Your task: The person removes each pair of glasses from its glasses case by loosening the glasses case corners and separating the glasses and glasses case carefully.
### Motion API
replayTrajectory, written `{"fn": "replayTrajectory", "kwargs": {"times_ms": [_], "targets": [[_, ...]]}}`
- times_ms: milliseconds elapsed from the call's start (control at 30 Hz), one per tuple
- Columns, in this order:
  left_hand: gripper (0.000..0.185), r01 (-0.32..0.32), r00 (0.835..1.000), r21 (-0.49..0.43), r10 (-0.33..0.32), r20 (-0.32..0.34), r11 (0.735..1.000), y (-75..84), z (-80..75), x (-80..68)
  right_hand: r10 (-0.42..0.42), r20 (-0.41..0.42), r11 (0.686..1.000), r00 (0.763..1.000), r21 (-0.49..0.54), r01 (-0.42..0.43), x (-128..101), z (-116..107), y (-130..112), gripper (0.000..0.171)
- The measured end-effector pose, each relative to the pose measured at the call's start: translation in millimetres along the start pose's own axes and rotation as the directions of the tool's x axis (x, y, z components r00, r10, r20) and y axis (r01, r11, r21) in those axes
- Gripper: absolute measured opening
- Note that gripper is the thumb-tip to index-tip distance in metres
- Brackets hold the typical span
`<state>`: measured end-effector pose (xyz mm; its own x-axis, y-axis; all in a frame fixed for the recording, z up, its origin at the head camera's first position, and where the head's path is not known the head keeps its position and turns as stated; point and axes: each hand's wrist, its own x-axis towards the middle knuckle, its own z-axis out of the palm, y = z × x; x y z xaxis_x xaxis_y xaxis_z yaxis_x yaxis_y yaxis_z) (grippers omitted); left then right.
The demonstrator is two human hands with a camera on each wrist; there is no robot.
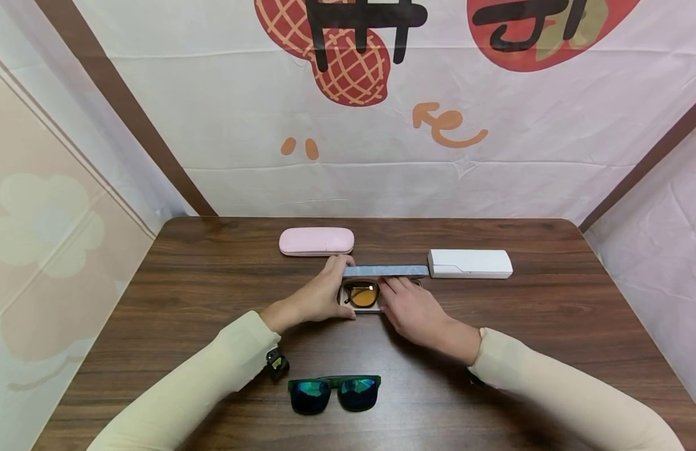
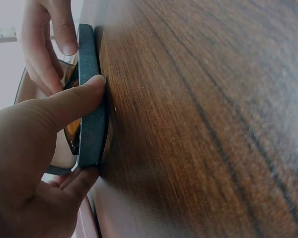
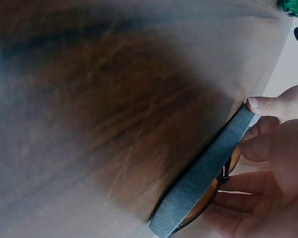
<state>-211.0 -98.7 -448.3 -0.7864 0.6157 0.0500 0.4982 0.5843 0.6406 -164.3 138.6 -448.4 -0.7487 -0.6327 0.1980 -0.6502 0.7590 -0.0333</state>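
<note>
A blue-grey glasses case (image 2: 91, 134) stands open on the table with its lid (image 1: 384, 271) raised at the back. Inside, on the pale lining, lie sunglasses with orange lenses (image 1: 363, 296) and a dark frame. My left hand (image 1: 324, 293) grips the case's left end, thumb on the front wall and fingers round the back. From the right my right hand (image 1: 413, 311) reaches into the case; its thumb and fingers hold the sunglasses about the bridge, hiding much of the right lens. In the right wrist view the front wall (image 3: 203, 171) runs along below those fingers.
Behind the case lies a pink glasses case (image 1: 316, 241), and a white case (image 1: 470, 264) sits right beside the raised lid. Nearer the front are sunglasses with blue-green mirrored lenses (image 1: 334, 394). A printed cloth (image 1: 240, 125) hangs beyond the wooden table (image 1: 212, 263).
</note>
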Motion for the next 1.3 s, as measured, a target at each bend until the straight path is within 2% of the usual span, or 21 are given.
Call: {"fn": "replayTrajectory", "kwargs": {"times_ms": [333,600,833,1300], "targets": [[0.091,0.002,1.000,-0.003,-0.002,0.006,1.000,-1.8,0.5,0.2,0.017,0.000,1.000,1.000,0.013,-0.017,1.7,-0.5,-0.9,0.040],[0.092,-0.004,1.000,0.000,0.004,0.002,1.000,-1.7,0.1,0.6,-0.003,-0.058,1.000,0.998,0.013,0.004,2.4,0.0,1.1,0.025],[0.093,0.000,1.000,-0.003,0.000,0.000,1.000,-0.9,0.1,0.4,-0.011,-0.084,1.000,0.996,0.019,0.013,3.2,-0.3,3.1,0.024],[0.092,0.005,1.000,-0.001,-0.005,0.008,1.000,-0.4,-0.7,-0.4,-0.008,-0.137,0.995,0.991,0.098,0.021,4.6,-2.2,4.8,0.015]]}}
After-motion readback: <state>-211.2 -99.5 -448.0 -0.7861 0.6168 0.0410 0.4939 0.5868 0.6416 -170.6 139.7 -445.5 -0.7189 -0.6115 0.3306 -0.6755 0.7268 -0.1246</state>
